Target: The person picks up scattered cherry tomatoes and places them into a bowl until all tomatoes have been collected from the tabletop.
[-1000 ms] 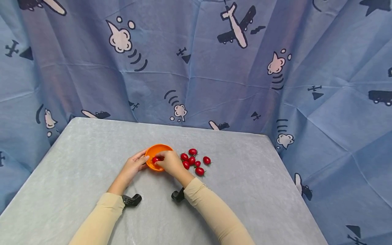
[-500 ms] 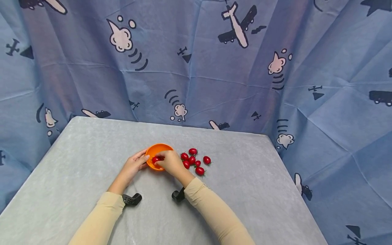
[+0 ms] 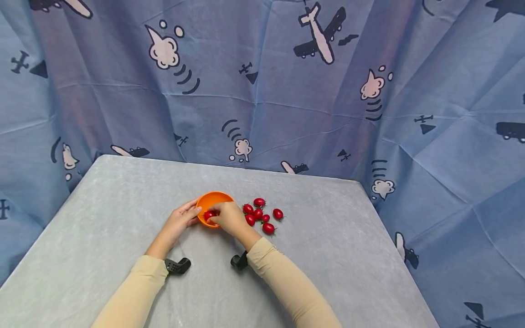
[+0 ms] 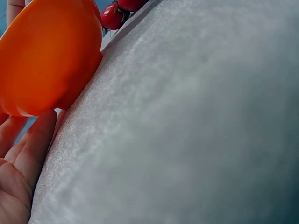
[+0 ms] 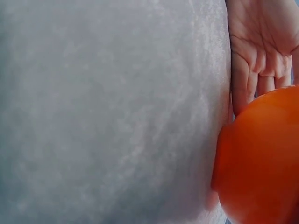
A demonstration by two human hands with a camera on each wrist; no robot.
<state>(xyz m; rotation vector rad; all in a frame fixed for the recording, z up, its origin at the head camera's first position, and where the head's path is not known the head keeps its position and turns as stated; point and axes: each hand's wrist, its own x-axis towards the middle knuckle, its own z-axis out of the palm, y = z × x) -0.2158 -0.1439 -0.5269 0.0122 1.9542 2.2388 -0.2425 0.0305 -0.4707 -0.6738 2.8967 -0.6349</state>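
An orange bowl (image 3: 210, 200) stands on the table, its outer wall (image 4: 51, 56) filling a corner of the left wrist view. From the left side my left hand (image 3: 179, 222) holds it, thumb at the rim and fingers along the outside low down. My right hand (image 3: 230, 219) reaches over the near right rim into the bowl, thumb and fingers pinching a red cherry tomato (image 3: 209, 215). That hand covers part of the bowl's inside. In the right wrist view the left palm (image 5: 261, 42) shows behind the bowl.
Several cherry tomatoes (image 3: 258, 214) with green stems lie loose on the grey-white cloth-covered table (image 3: 336, 255), just right of the bowl. A blue patterned curtain (image 3: 262, 114) hangs behind the table. A black wrist camera (image 3: 178, 266) sits at each cuff.
Both hands, the bowl and the tomatoes keep their places. Only a slight shift of the whole head view shows.
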